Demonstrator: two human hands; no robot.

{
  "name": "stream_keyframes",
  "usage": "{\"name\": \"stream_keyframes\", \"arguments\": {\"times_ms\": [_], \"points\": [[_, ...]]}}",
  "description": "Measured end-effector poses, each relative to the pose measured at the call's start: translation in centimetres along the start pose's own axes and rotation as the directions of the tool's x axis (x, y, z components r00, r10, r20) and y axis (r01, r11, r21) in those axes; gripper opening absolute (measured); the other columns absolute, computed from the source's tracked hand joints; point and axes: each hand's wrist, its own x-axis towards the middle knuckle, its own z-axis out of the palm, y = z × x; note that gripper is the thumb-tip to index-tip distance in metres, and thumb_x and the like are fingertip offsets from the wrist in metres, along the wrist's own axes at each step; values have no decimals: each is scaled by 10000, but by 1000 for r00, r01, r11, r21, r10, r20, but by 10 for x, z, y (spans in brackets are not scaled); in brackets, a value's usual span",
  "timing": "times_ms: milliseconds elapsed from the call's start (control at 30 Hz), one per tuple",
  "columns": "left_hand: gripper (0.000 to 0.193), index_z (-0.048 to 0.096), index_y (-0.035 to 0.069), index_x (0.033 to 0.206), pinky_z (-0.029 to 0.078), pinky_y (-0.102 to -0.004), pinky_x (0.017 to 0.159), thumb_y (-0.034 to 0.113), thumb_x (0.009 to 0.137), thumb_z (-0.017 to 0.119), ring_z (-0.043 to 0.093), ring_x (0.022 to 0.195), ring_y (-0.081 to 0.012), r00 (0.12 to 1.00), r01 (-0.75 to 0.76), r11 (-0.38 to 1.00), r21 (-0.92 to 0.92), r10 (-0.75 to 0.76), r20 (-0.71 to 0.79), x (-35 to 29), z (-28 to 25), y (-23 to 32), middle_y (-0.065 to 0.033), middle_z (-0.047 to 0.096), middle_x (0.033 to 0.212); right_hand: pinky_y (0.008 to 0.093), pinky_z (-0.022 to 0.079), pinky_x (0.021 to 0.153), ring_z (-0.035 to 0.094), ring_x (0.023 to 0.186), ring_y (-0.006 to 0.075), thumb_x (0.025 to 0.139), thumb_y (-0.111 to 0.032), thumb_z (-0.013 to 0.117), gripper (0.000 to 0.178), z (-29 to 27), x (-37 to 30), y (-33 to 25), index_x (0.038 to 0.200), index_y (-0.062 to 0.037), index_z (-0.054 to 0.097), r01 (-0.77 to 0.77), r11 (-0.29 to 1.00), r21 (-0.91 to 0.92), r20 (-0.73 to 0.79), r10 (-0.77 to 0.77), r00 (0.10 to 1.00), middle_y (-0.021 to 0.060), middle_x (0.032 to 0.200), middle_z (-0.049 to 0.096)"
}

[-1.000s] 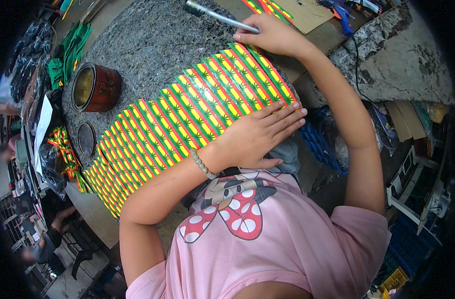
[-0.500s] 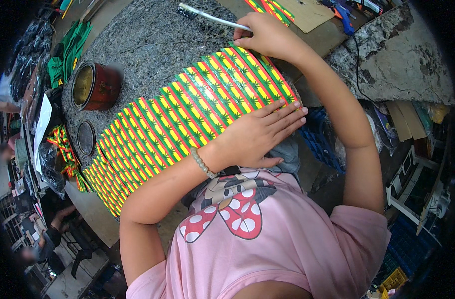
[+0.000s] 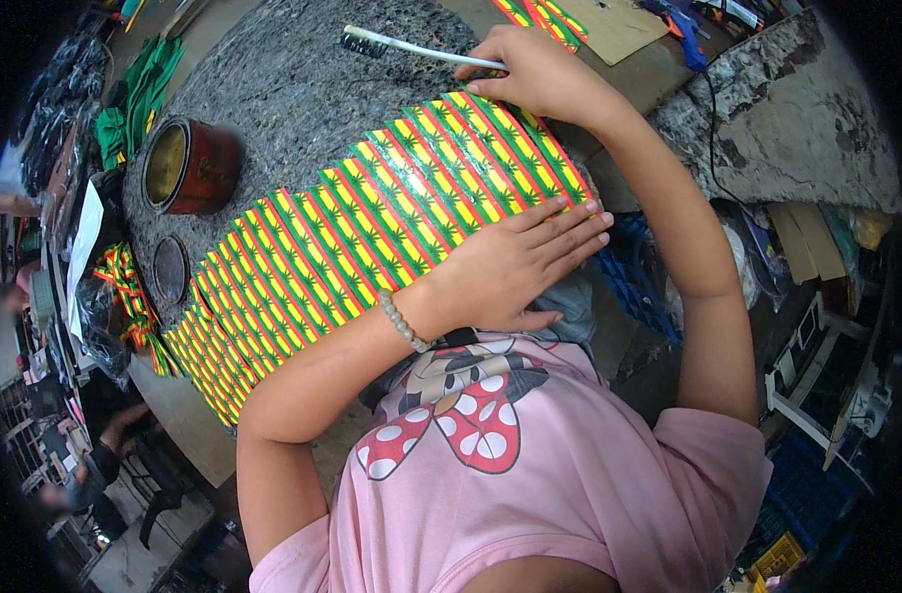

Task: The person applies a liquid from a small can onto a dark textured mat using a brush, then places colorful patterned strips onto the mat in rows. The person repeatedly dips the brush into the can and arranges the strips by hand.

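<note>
Worktop under striped strips, cluttered room

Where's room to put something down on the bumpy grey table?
The biggest bare patch of table lies between the tin, strips and brush. Only a thin gap separates tin and lid. Crowded: the near side, under strips and left hand.

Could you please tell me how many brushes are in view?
1: a white-handled brush in the right hand, its bristles over the grey work surface. Others may be hidden from view.
</note>
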Motion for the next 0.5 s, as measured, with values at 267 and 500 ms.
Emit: {"name": "stream_keyframes", "arguments": {"times_ms": [267, 500], "points": [[833, 298, -25, 1437, 174, -405, 1177, 423, 801, 596, 248, 1423, -265, 1000, 4, 1000, 7, -4, 15, 0, 1, 0, -154, 264, 1529, 345, 498, 732, 636, 804, 234, 794, -165, 714, 160, -7, 10, -1, 890, -41, 684, -52, 998, -34, 99, 55, 994, 102, 852, 648], [822, 295, -22, 1439, 172, -403, 1178, 425, 813, 584, 250, 1422, -264, 1000, 3, 1000, 7, -4, 10, 0, 1, 0, -152, 260, 1531, 327, 491, 753, 630, 836, 217, 798, -162, 725, 170, -9, 11, 1, 910, -42, 678, -139, 990, -3, 181, 138, 974, 88, 887, 641]]}}
